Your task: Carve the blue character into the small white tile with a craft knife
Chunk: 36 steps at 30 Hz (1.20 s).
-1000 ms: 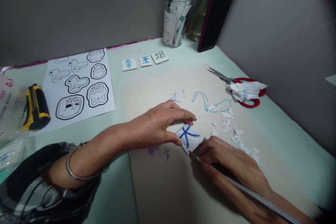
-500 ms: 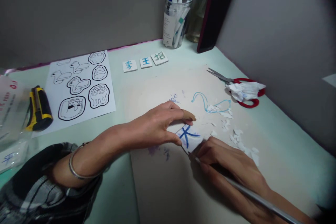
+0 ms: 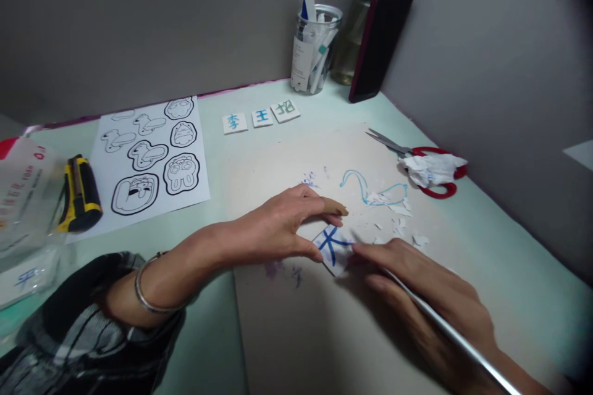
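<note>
A small white tile with a blue character lies tilted on the beige board. My left hand pins it, thumb at the near left edge and fingers along the far edge; one finger wears a tan covering. Closed around a slim silver pen-shaped carving tool, my right hand is at the tile's right side, its index fingertip by the edge. The tool's tip is hidden. White shavings are scattered beyond the right hand, some across a blue swan outline.
Red-handled scissors lie at right under crumpled white paper. Three lettered tiles, a pen jar, a bottle and a dark phone stand behind. Left are a drawing sheet and yellow-black utility knife.
My right hand has shifted right and its index finger now extends toward the tile's right edge. The left hand keeps its hold on the tile. The whole view has tilted slightly.
</note>
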Each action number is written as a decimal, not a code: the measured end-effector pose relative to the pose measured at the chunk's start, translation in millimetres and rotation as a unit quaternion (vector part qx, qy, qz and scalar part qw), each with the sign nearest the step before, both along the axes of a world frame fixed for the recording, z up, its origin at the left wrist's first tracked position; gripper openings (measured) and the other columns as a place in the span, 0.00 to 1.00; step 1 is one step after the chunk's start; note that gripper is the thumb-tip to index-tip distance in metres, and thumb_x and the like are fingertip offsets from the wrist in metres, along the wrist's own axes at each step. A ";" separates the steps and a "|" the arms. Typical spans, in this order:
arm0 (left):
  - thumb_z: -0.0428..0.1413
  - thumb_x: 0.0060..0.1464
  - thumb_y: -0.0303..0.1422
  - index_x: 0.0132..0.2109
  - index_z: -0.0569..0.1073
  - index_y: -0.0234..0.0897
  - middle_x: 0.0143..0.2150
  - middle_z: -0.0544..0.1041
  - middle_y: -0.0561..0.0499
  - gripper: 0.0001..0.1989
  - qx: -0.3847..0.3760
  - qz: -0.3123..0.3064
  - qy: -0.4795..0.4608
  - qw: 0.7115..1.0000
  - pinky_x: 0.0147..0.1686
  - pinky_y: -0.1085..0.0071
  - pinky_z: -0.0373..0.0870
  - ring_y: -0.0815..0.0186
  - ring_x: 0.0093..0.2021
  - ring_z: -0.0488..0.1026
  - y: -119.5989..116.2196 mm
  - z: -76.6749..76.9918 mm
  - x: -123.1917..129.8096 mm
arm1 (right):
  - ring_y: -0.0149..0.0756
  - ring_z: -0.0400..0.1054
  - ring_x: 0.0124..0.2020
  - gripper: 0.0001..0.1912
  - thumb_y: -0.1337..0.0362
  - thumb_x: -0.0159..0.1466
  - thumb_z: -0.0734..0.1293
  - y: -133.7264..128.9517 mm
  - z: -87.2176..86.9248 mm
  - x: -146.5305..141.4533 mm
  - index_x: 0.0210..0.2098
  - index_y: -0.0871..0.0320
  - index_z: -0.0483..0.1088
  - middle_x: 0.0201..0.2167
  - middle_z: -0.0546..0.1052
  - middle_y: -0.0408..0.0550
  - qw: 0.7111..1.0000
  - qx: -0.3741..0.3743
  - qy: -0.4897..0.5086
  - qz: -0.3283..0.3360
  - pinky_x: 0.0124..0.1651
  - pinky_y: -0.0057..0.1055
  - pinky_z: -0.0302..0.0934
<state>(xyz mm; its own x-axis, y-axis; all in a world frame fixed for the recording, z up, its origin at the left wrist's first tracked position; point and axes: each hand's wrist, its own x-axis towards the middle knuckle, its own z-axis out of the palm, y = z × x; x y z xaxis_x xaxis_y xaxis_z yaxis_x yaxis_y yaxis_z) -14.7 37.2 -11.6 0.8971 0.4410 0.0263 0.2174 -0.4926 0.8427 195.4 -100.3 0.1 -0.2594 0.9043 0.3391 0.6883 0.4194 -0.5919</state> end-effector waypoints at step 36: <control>0.70 0.49 0.31 0.66 0.63 0.38 0.54 0.79 0.49 0.40 -0.009 0.014 0.014 1.000 0.56 0.63 0.62 0.56 0.58 0.65 0.2 -0.6 2.3 | 0.36 0.67 0.37 0.09 0.73 0.68 0.64 12.0 -16.3 -9.9 0.44 0.54 0.66 0.37 0.71 0.45 0.994 -0.093 0.059 0.021 0.38 0.34 0.62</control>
